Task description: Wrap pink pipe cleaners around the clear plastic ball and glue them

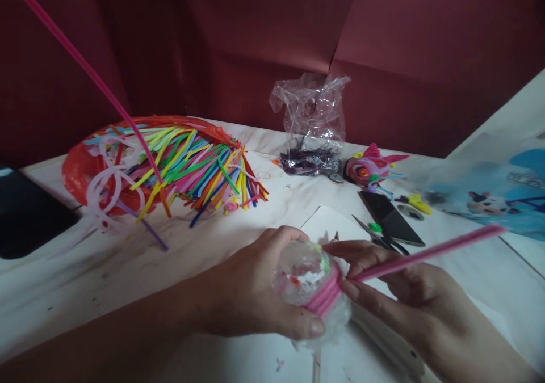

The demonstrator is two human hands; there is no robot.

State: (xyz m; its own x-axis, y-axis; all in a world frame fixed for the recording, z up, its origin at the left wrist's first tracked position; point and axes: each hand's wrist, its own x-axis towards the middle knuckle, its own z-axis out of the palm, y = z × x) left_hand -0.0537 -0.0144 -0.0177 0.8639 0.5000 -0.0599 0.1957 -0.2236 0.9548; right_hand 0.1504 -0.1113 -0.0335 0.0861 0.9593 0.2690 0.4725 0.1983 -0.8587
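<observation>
My left hand [272, 292] is wrapped around a clear, rounded plastic object [298, 258], its kind unclear, with small coloured specks showing on it. Several turns of a fuzzy pink pipe cleaner [426, 252] lie side by side around its middle. The thumb of that hand rests beside the turns. On the right, my right hand [395, 292] pinches the pipe cleaner close to the plastic, and its free end sticks out to the upper right. My left palm hides part of the plastic object.
A red bag [76, 170] spills many coloured pipe cleaners [204, 170] at the back left. Behind my hands stand a clear bag [315, 110] and a colourful craft figure [369, 167]. Black-handled scissors [381, 238], a dark phone-like slab [392, 218] and a tape roll [410, 212] lie right.
</observation>
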